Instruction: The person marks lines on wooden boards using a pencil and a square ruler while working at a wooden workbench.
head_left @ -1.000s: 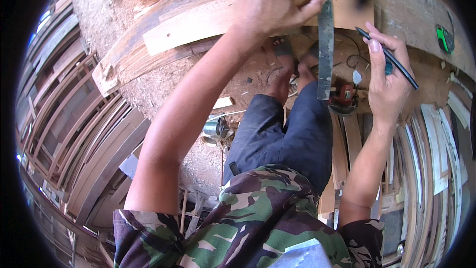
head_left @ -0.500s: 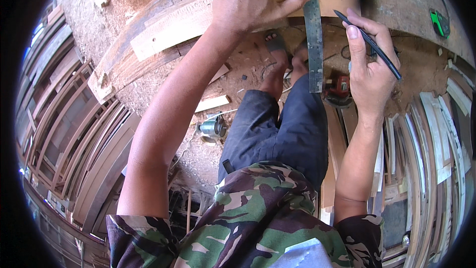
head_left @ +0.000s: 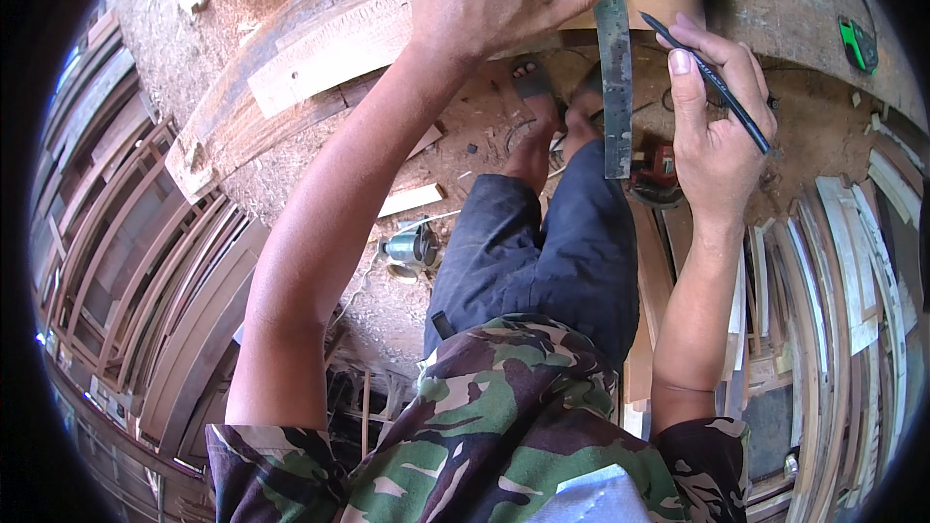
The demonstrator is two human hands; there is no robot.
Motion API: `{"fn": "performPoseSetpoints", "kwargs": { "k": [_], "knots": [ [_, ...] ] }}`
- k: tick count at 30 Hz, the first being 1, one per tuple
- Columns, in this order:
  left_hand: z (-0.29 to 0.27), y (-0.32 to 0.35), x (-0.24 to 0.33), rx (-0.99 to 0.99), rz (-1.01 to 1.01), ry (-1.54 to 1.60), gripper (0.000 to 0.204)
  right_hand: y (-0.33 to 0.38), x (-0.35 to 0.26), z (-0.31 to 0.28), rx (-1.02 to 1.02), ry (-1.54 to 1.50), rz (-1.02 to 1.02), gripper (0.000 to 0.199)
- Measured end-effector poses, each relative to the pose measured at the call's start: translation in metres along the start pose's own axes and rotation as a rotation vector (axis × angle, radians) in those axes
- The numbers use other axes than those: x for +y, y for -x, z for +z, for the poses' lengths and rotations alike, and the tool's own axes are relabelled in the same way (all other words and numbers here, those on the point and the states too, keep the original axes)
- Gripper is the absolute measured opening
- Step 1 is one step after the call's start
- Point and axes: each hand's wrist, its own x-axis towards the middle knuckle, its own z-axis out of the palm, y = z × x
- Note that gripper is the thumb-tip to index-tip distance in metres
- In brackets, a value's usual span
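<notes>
A long pale board [head_left: 334, 56] lies along the workbench, with a dark metal carpenter's square laid across it, its blade [head_left: 614, 87] reaching past the board's near edge. My left hand [head_left: 480, 2] presses on the board and grips the square, thumb lying over the blade; its other fingers run out at the top edge of the view. In my right hand [head_left: 722, 102], a black pencil [head_left: 712, 82] is pinched between thumb and fingers. Its tip points up and left, close to the blade's right side; whether it touches the board I cannot tell.
A green and black tape measure [head_left: 857, 45] sits at the workbench's [head_left: 794, 24] right. On the floor below are a greenish power tool [head_left: 411, 247], a red power tool [head_left: 659, 174], cords and offcuts. Stacked timber strips and frames stand at left [head_left: 116, 261] and right [head_left: 843, 300].
My right hand has shifted slightly left, bringing the pencil tip nearer the square's blade. The left hand keeps its hold on the square.
</notes>
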Motion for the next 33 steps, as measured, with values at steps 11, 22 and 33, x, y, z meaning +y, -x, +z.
{"fn": "performPoseSetpoints", "kwargs": {
  "k": [11, 22, 33],
  "knots": [
    [-0.002, 0.0, 0.001, -0.001, -0.009, 0.012, 0.081, 0.0, -0.005, 0.004, -0.01, 0.107, -0.087, 0.016],
    [-0.001, -0.002, 0.004, -0.015, -0.025, 0.017, 0.079, 0.01, -0.004, -0.019, -0.06, 0.151, -0.064, 0.013],
    [0.011, -0.02, 0.027, -0.03, -0.028, 0.058, 0.075, 0.016, 0.017, -0.032, 0.193, -0.019, 0.129, 0.015]
  ]
}}
